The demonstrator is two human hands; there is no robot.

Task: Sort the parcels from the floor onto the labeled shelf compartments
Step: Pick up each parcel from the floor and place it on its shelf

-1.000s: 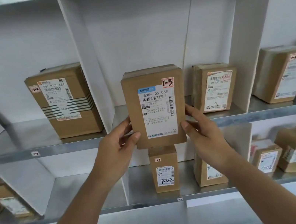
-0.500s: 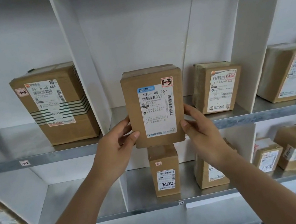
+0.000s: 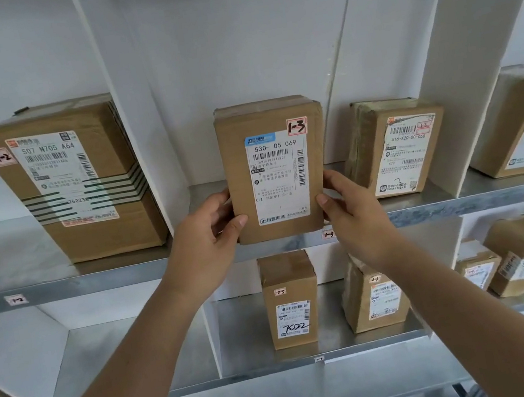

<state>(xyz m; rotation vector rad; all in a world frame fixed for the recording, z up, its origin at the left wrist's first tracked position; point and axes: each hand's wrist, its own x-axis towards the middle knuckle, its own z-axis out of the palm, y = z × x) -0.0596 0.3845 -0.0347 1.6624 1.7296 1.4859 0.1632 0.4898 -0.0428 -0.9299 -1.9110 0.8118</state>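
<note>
Both hands, left hand (image 3: 206, 233) and right hand (image 3: 351, 204), grip the lower sides of the parcel marked 1-3 (image 3: 274, 168), which now stands upright at the front edge of the upper shelf (image 3: 128, 274), no longer overhanging it as before. It sits in the compartment tagged 1-3 (image 3: 328, 234), beside another parcel (image 3: 394, 144), so placement looks nearly complete.

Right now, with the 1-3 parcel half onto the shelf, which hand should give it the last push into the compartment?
Probably the left hand: its thumb lies on the 1-3 parcel front, ready to push. The right hand sits beside the neighbouring parcel, with less room.
</note>
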